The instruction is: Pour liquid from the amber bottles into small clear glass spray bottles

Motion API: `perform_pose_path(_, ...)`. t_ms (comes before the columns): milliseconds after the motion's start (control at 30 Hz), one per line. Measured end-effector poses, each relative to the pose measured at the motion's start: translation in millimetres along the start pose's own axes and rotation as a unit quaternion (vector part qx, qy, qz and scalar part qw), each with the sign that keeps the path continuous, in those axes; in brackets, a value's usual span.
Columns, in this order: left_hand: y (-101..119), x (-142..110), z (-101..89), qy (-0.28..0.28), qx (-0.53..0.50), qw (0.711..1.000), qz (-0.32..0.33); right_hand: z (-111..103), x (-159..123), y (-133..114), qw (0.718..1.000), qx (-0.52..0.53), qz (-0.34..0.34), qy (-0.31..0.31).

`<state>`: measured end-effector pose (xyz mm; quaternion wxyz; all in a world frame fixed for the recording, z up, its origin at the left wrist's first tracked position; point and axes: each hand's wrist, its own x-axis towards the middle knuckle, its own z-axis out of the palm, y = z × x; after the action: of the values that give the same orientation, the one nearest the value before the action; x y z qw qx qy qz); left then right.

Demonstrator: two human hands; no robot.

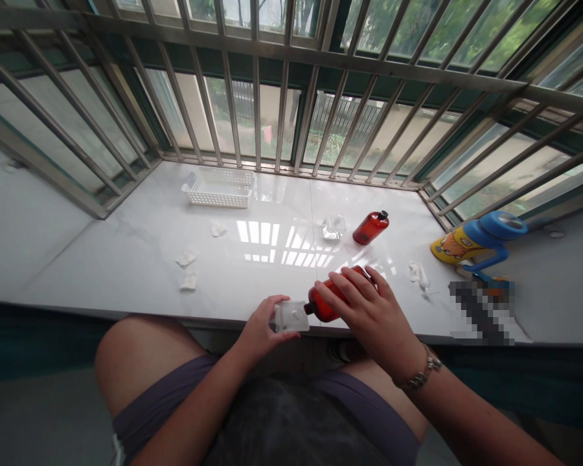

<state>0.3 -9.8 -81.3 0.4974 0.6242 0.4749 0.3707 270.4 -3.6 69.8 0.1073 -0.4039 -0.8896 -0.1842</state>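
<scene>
My right hand is wrapped around a reddish-brown bottle, tilted on its side with its dark neck pointing left. The neck is at the rim of a small clear container, which my left hand grips between thumb and fingers. The container is tipped toward the bottle, near the counter's front edge. Whether liquid is flowing I cannot tell. Beyond them, a second reddish-brown bottle with a black top lies or leans on the white counter, beside another clear container.
A white perforated basket sits at the back left of the counter. Crumpled tissues lie on the left. At right are a blue and yellow flask, a small white tube and a pixelated dark object. Window bars border the back.
</scene>
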Motion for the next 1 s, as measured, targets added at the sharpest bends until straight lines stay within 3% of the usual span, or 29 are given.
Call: perform_pose_path(1000, -4, 0, 1.2, 0.000, 0.008, 1.000, 0.006, -9, 12, 0, 0.998, -0.028, -0.051, -0.009)
